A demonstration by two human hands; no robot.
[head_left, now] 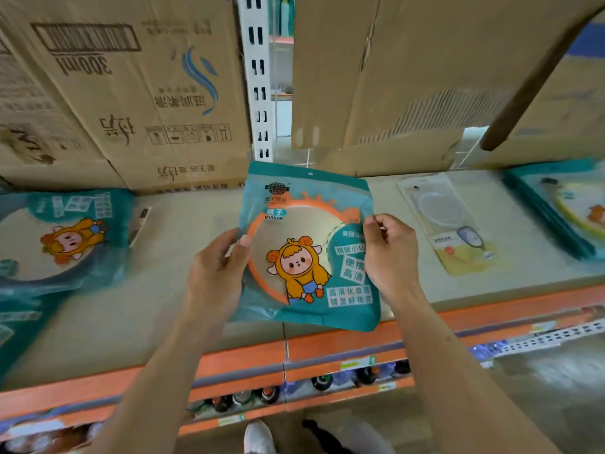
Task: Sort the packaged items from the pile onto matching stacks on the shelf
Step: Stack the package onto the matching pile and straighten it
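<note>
A: Where is the item held?
B: The teal plastic pouch with the orange-rimmed round mirror (307, 247) is held above the beige shelf (163, 306). It is pinched at its nine o'clock edge by the left hand (219, 257) and at three o'clock by the right hand (389, 253).
A: What could be got wrong?
B: It could be mis-sorted: similar teal pouches are stacked at nine o'clock (65, 237) and two o'clock (563, 211), seemingly distinguished only by rim colour.

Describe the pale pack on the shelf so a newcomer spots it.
Find the beige shelf with the orange front edge. Right of the teal mirror pack held up mid-frame, one flat pack lies alone, before the teal stack at far right. Only it is pale and clear, showing a round handled item.
</note>
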